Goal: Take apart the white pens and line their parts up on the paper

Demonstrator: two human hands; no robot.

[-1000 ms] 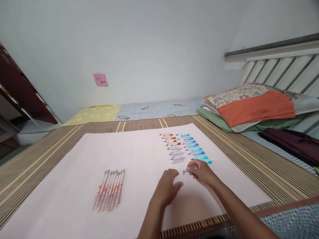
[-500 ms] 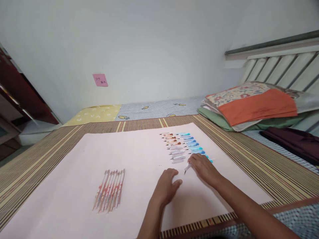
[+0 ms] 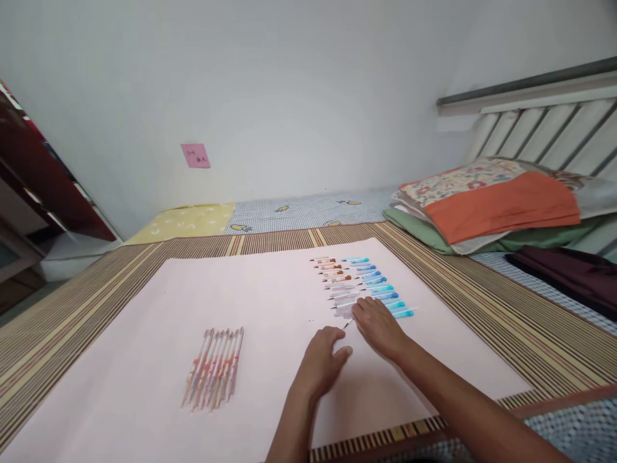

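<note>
On a pale pink sheet (image 3: 144,360) lie two columns of short pen pieces: a brown and clear column (image 3: 333,280) and a blue column (image 3: 378,286). My right hand (image 3: 378,326) rests at the near end of the brown and clear column, fingers closed over a small clear piece with a dark tip (image 3: 346,324) that pokes out to the left. My left hand (image 3: 322,362) lies flat on the sheet just beside it, fingers loosely together and holding nothing. A bundle of several pink-patterned pen barrels (image 3: 214,368) lies apart at the left.
The sheet covers a striped bamboo mat (image 3: 482,289) on a bed. Folded bedding with an orange cover (image 3: 491,206) and a dark cloth (image 3: 569,273) sit at the right. A pink note (image 3: 195,155) sticks to the wall; dark furniture (image 3: 29,186) stands left.
My right hand has slid left with the small clear piece, from the near end of the blue column to the near end of the brown and clear column. My left hand stayed put.
</note>
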